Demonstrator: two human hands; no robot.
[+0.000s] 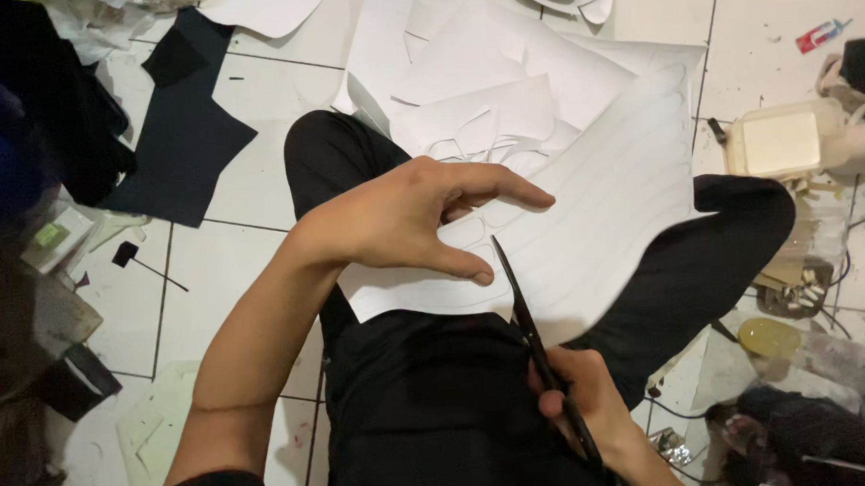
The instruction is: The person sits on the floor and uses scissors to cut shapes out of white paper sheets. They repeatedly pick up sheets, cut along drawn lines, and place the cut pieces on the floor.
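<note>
**Scissors biting into a wing-shaped white sheet**

Nearest the camera, the right hand point(580, 393) is curled shut around the handles of the black scissors point(532, 335), whose blades point up and away and meet the near edge of the white sheet point(595, 218). That sheet lies across the person's lap, over black trousers point(429, 406), and carries faint curved lines like the feathers of a wing.

Just beyond the blade tips, the left hand point(422, 215) presses on the sheet with fingers spread and arched, thumb close beside the blades; it grips nothing, only pins the sheet flat.

To cut well here, I judge the holding hand should stay near the line to stop the sheet flexing, yet keep the thumb clear of the blades. Short bites and turning the sheet instead of the wrist would suit the curves.

Farther off, more white cut-out pieces point(474, 69) overlap on the tiled floor point(248, 182). A dark fabric piece point(184, 137) lies to the left, and a pale plastic container point(784, 140) sits at the right among scraps. A small red tube point(821, 35) rests at the far right.
</note>
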